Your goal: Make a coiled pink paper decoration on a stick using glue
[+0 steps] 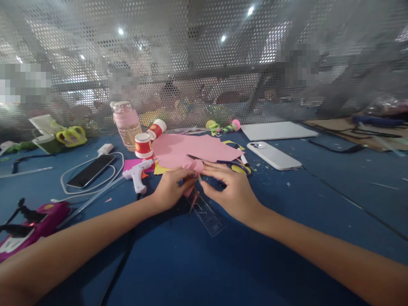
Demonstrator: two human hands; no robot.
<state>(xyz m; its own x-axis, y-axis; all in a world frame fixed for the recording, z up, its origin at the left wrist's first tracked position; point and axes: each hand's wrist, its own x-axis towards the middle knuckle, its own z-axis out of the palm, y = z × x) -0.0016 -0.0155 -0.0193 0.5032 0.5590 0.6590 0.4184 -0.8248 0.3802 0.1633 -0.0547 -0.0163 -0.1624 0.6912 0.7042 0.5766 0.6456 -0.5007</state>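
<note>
Head view: left hand (pixel 174 187) clamped on curled pink paper (pixel 197 165), grip of right hand (pixel 234 191) unclear; shaping step, seemingly; next move likely needs steady pinch.

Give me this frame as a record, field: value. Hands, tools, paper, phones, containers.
left hand: fingers at small pink piece
right hand: fingers at same piece; exact grip unclear
tools: glue gun, left; scissors, just beyond right hand; clear stencil ruler, nearer the camera
paper: large pink sheet, beyond hands
phones: black-screened phone, left; white phone, right
containers: pink-topped bottle; two red-and-white cups
</note>
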